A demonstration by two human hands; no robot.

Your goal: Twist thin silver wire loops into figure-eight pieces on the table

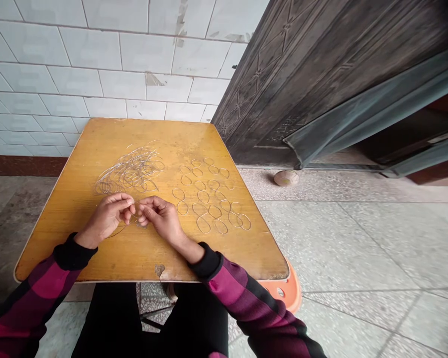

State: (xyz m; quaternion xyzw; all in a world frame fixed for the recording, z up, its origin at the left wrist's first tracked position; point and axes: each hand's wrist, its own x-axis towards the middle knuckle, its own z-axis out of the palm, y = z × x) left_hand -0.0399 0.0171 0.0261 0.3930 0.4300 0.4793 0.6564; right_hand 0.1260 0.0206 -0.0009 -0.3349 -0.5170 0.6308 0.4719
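Close together over the near-left part of the wooden table (74, 164), my left hand (110, 214) and my right hand (159, 216) pinch a thin wire (119, 231). Part of this wire hangs in a curve below my left hand. My fingers hide most of the stretch between them. Just beyond the hands lies a loose tangle of thin wires (134, 169), some curled, some nearly straight. Right of my right hand, several wire pieces bent into figure-eight loops (203, 198) are spread over the tabletop.
A white tiled wall (145, 54) stands behind the table. To the right are a dark carved wooden door (269, 99), a grey-green curtain (358, 119) and a rounded stone-like object (285, 178) on the floor. An orange plastic stool (291, 293) shows under the table's near right corner.
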